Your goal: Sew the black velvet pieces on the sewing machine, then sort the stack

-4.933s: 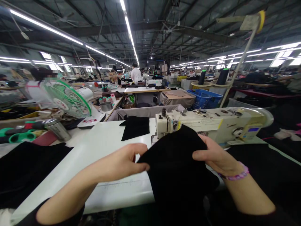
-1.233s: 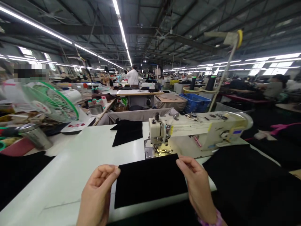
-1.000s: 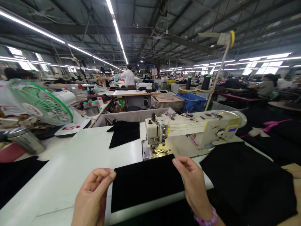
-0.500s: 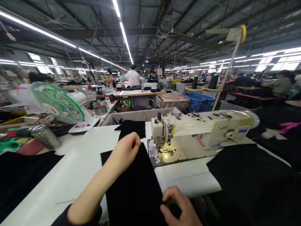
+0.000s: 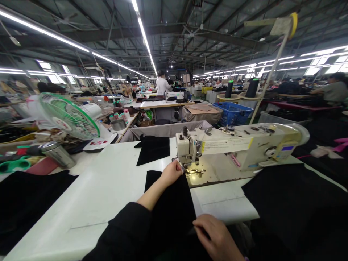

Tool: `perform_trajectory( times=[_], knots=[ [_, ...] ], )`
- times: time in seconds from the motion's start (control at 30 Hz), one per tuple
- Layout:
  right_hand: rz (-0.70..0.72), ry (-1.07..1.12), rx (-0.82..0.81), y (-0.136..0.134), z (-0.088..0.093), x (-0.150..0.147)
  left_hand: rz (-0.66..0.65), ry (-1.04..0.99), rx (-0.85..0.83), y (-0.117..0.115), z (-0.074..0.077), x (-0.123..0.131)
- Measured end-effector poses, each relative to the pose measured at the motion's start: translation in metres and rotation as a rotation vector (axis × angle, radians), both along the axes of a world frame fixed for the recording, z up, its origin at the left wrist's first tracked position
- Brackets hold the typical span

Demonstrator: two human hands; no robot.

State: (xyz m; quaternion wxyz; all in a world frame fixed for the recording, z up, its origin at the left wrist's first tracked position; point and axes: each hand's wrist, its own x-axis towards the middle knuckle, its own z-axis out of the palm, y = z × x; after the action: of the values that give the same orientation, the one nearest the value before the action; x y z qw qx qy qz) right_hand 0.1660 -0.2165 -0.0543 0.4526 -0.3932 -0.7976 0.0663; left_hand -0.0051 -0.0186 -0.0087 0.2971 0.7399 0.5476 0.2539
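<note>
Black cloth (image 5: 175, 203) spans left hand (image 5: 171, 173) and right hand (image 5: 216, 233).

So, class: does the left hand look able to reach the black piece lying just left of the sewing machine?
Probably yes: only white tabletop shows between the left hand and that black piece. The hand appears to pinch the black cloth and may have to release it first.
</note>
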Motion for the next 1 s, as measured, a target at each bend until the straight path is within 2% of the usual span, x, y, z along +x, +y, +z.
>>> perform_trajectory(
  times=[0.1, 0.2, 0.43, 0.57, 0.63, 0.7, 0.73, 0.77, 0.87, 0.93, 1.0],
  knots=[
    [-0.053, -0.055, 0.025, 0.002, 0.005, 0.001, -0.019, -0.025, -0.026, 0.013, 0.0, 0.006],
    [-0.048, -0.087, 0.037, 0.004, 0.007, 0.0, -0.033, -0.054, -0.046, 0.02, 0.0, 0.009],
    [-0.059, -0.083, 0.097, 0.007, 0.008, -0.003, -0.05, -0.119, -0.053, 0.02, -0.001, 0.003],
    [-0.061, -0.096, 0.094, 0.007, 0.012, -0.003, -0.027, -0.01, 0.012, 0.017, 0.002, 0.006],
    [-0.057, -0.107, 0.075, 0.005, 0.014, -0.003, 0.06, 0.139, 0.172, 0.001, 0.008, 0.008],
    [-0.047, -0.12, 0.062, 0.003, 0.015, -0.002, 0.125, 0.286, 0.353, -0.029, 0.013, 0.009],
    [-0.041, -0.123, 0.059, 0.003, 0.015, -0.001, 0.097, 0.331, 0.41, -0.048, 0.015, 0.008],
    [-0.035, -0.123, 0.058, 0.002, 0.016, -0.001, 0.007, 0.343, 0.422, -0.069, 0.015, 0.006],
    [-0.023, -0.113, 0.046, 0.002, 0.016, -0.001, -0.455, 0.24, 0.348, -0.128, 0.009, -0.006],
    [-0.017, -0.113, 0.029, 0.004, 0.016, -0.001, -0.584, 0.198, 0.367, -0.152, 0.001, -0.015],
    [-0.017, -0.112, 0.009, 0.007, 0.016, -0.002, -0.613, 0.208, 0.421, -0.16, -0.006, -0.023]
  ],
)
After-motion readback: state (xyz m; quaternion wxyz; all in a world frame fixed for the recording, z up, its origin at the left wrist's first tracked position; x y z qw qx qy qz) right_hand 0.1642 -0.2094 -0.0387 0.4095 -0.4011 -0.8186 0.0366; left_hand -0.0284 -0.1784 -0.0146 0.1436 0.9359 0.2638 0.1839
